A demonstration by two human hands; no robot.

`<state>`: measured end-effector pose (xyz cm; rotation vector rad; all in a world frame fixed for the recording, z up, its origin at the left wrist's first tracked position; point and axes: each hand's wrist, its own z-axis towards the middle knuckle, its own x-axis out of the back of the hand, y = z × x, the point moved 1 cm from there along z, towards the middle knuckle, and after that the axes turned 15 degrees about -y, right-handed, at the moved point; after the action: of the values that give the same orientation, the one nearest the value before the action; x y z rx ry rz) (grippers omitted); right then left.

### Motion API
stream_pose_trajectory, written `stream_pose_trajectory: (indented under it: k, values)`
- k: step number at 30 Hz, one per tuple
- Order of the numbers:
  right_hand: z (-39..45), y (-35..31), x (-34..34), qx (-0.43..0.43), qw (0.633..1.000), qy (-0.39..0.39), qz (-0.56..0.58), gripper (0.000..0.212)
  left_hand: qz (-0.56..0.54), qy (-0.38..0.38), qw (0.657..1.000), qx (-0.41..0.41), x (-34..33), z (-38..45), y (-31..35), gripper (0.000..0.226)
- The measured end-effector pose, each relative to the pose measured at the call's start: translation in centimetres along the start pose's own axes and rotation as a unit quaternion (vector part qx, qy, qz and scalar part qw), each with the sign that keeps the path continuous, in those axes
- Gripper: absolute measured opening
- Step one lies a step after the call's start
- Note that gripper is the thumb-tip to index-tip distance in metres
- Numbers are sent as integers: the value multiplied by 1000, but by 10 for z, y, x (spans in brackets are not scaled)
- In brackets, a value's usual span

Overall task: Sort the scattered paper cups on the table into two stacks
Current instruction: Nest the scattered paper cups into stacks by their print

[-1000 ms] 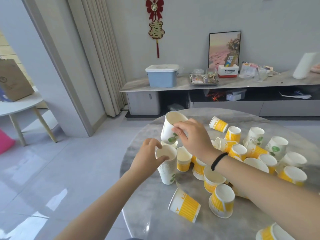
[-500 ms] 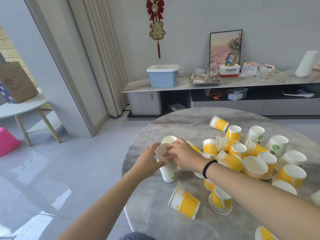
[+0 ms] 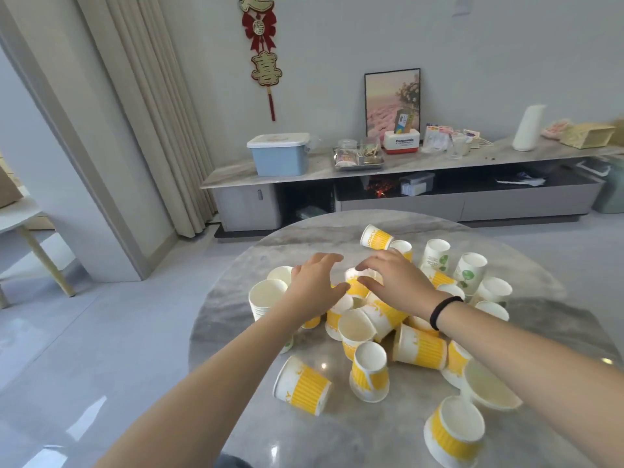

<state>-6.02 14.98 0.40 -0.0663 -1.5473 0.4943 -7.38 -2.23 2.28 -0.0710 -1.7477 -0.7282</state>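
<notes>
Cups (image 3: 358, 332) scattered (yellow-striped mostly); both hands (image 3: 314, 292) hover open.

A round grey marble counter (image 3: 236, 339) is carrying the lot: a white nested stack (image 3: 265, 300) standing at its left edge, yellow-striped cups (image 3: 304, 386) lying tipped across the middle, and green-leaf cups (image 3: 469, 271) standing upright toward the far right.

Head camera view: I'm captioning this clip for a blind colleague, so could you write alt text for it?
Both hands, left hand and right hand, reach with spread fingers toward a yellow-striped paper cup between them on a round marble table strewn with similar cups. A stack of white cups stands left of the left hand; green-leaf cups stand at the far right.
</notes>
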Motion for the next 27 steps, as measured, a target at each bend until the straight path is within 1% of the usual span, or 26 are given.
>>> stream_pose_trajectory:
  k: [2, 6, 7, 9, 12, 15, 18, 21, 23, 27]
  values:
    - [-14, 31, 7, -42, 999, 24, -8, 31, 3, -11, 1000, -13, -12, 22, 26, 55]
    - [-30, 83, 20, -113, 993, 31, -30, 32, 0, -41, 999, -27, -36, 66, 63, 55]
    - [-32, 109, 26, -139, 989, 40, -36, 32, 0, -53, 998, -34, -45, 90, 79, 54]
    - [-32, 134, 30, -177, 982, 46, -53, 33, 1, -61, 997, -37, -54, 116, 90, 53]
    - [-24, 177, 36, -248, 966, 21, -63, 41, 20, -66, 997, -38, -70, 165, 108, 53]
    - [-11, 218, 33, -295, 955, -19, -11, 53, 38, -85, 995, -35, -82, 214, 123, 57]
    - [2, 249, 24, -320, 943, -66, 59, 63, 38, -109, 992, -43, -97, 255, 133, 63]
    - [8, 266, 15, -314, 941, -93, 81, 63, 44, -138, 988, -44, -115, 283, 134, 70]
    - [8, 274, 10, -304, 944, -82, 92, 61, 43, -146, 987, -40, -128, 297, 133, 72]
    - [4, 278, 10, -294, 945, -27, 139, 61, -23, -118, 992, -36, -137, 307, 131, 68]
